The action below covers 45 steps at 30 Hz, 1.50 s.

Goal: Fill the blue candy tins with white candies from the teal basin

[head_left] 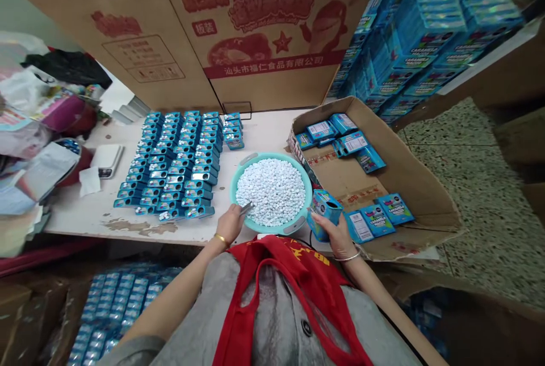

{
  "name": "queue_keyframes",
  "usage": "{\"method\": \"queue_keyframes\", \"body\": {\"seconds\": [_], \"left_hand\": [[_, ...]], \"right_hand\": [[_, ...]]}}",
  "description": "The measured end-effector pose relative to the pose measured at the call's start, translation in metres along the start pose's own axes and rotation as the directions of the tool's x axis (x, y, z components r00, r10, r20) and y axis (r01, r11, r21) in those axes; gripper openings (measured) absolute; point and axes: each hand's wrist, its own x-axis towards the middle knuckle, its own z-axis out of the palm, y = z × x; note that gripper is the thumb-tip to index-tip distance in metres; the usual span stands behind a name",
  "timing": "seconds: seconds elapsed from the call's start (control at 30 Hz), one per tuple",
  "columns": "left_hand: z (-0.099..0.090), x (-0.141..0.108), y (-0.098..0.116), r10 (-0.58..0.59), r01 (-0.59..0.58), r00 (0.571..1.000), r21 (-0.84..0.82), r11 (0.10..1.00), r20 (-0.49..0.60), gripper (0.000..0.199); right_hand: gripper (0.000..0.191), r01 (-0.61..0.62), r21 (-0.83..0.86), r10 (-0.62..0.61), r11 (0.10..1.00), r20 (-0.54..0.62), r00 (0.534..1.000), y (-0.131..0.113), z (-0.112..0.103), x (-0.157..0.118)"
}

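Behind the chipped white laminate surface (80, 218) rises a wall of tall brown cardboard cartons (264, 76) printed in red, with a heap of crumpled plastic bags (34, 122) at its left end and a speckled terrazzo floor (481, 213) beyond its right side.

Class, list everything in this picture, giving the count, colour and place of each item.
Table: one, white, centre.
Basin: one, teal, at the table's front edge.
Tablets: too many to count, white, heaped in the basin.
Tins: dozens, blue, in rows on the table.
Cardboard box: one, brown, open, at right.
Packs: several, blue, in the box.
Cartons: many, blue, stacked back right.
Printed carton: brown with red print, behind the table.
Left hand: one, gold bangle, holding metal tongs at the basin.
Right hand: one, silver bangle, holding a blue tin.
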Motion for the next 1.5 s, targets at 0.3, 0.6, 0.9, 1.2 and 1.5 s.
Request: {"method": "queue_keyframes", "body": {"seconds": [0.3, 0.6, 0.9, 1.2, 1.5], "left_hand": [[0.016, 0.057, 0.031, 0.055, -0.056, 0.998, -0.058, 0.997, -0.013, 0.015], [0.021, 0.067, 0.011, 0.153, -0.163, 0.986, -0.201, 0.966, -0.064, 0.015], [-0.015, 0.067, -0.002, 0.428, -0.438, 0.895, -0.424, 0.793, -0.124, 0.023], [-0.092, 0.053, 0.025, 0.62, -0.629, 0.771, -0.322, 0.707, -0.144, 0.026], [-0.155, 0.042, 0.072, 0.593, -0.611, 0.791, 0.147, 0.778, 0.149, 0.022]], "right_hand": [[0.05, 0.081, -0.21, -0.097, 0.974, -0.067, 0.993, 0.013, 0.014, 0.022], [0.046, 0.218, -0.355, -0.213, 0.909, 0.054, 0.976, 0.013, 0.008, 0.034], [0.034, 0.492, -0.486, -0.444, 0.722, 0.22, 0.869, 0.008, 0.002, 0.047], [0.037, 0.6, -0.495, -0.523, 0.629, 0.301, 0.797, -0.004, 0.011, 0.054], [0.046, 0.625, -0.451, -0.497, 0.637, 0.38, 0.78, -0.007, 0.029, 0.048]]}}
